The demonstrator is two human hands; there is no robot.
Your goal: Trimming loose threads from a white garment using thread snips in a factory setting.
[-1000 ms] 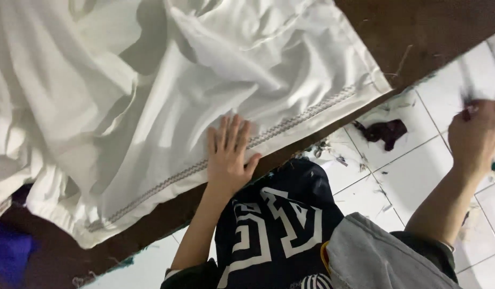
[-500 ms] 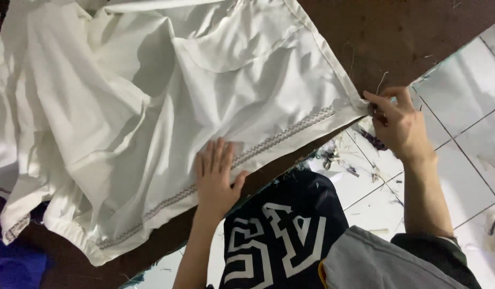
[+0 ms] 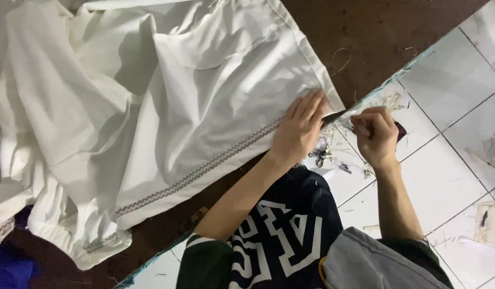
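Left hand (image 3: pixel 301 128) is laid flat, fingers spread, pressing the hemmed corner of the white garment (image 3: pixel 204 107) onto the brown tabletop (image 3: pixel 397 32). Right hand (image 3: pixel 375 135) is curled just off the table's edge, fingertips pinched together; a small dark tool tip seems to be held toward the corner, but what it is cannot be told. The garment is spread over the left and middle of the tabletop, its patterned hem band (image 3: pixel 204 168) running along the near edge. Cloth is judged light, soft, limp and easily creased, likely to slide on the wood; best taken at the thicker hem band or the corner. Thread scraps (image 3: pixel 328 155) are seen on the white tiled floor (image 3: pixel 462 160) at right.
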